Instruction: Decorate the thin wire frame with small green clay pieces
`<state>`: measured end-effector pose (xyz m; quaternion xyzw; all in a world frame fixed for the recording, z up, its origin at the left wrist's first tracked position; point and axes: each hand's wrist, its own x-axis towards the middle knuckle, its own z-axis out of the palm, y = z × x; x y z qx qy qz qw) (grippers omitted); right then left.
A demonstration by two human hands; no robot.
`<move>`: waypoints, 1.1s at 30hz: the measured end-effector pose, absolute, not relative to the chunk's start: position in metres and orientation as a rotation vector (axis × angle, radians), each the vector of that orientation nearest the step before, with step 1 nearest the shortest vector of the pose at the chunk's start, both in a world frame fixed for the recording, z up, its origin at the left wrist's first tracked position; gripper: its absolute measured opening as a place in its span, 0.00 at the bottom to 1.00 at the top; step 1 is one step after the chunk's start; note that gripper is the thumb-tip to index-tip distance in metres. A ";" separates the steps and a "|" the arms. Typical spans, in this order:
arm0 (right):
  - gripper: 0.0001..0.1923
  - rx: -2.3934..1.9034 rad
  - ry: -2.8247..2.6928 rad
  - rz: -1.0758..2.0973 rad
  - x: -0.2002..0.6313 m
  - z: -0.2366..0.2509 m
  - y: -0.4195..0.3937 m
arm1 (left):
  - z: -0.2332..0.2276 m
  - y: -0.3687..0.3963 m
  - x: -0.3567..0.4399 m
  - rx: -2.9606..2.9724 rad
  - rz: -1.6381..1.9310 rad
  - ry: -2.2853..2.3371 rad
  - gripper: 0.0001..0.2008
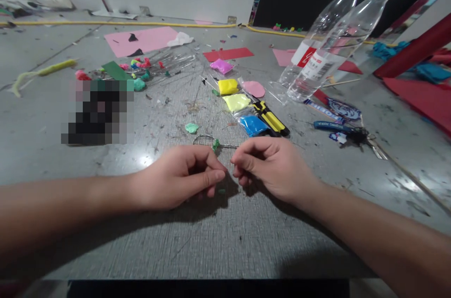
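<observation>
- Fingertips nearly meet over a gray counter (pixel 211 246): the left hand (pixel 179 173) and right hand (pixel 273 166) stand just apart, fingers curled—whether either pinches anything cannot be told.
- Just beyond them lies a thin wire loop (pixel 204 136), a green lump (pixel 216 145) at its neck.
- The wire looks light and springy, easily bent; the lump, probably soft clay, would dent—the bare stem (pixel 228 146) offers the safest hold.

Two clear bottles (pixel 315 65) stand together. Nearer than the bottles lie keys (pixel 376 146) with a blue strap (pixel 331 126); behind them runs a yellow cord (pixel 123 23); right of them slants a red bar (pixel 412 53).
</observation>
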<state>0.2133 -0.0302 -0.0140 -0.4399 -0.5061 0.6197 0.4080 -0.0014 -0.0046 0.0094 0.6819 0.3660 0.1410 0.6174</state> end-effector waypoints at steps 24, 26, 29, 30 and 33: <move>0.03 -1.016 -1.611 1.155 0.210 -0.014 -0.044 | 0.004 0.011 -0.002 1.513 0.206 0.727 0.09; 0.04 -0.989 -1.701 1.018 0.210 -0.012 -0.043 | 0.005 0.011 -0.001 1.503 0.207 0.735 0.10; 0.03 -0.884 -1.867 0.783 0.210 -0.011 -0.041 | 0.006 0.012 -0.001 1.487 0.197 0.740 0.11; 0.04 -0.860 -1.908 0.737 0.210 -0.011 -0.041 | 0.006 0.013 -0.001 1.486 0.192 0.731 0.11; 0.07 -0.825 -1.981 0.671 0.209 -0.013 -0.041 | 0.007 0.013 -0.001 1.486 0.186 0.704 0.11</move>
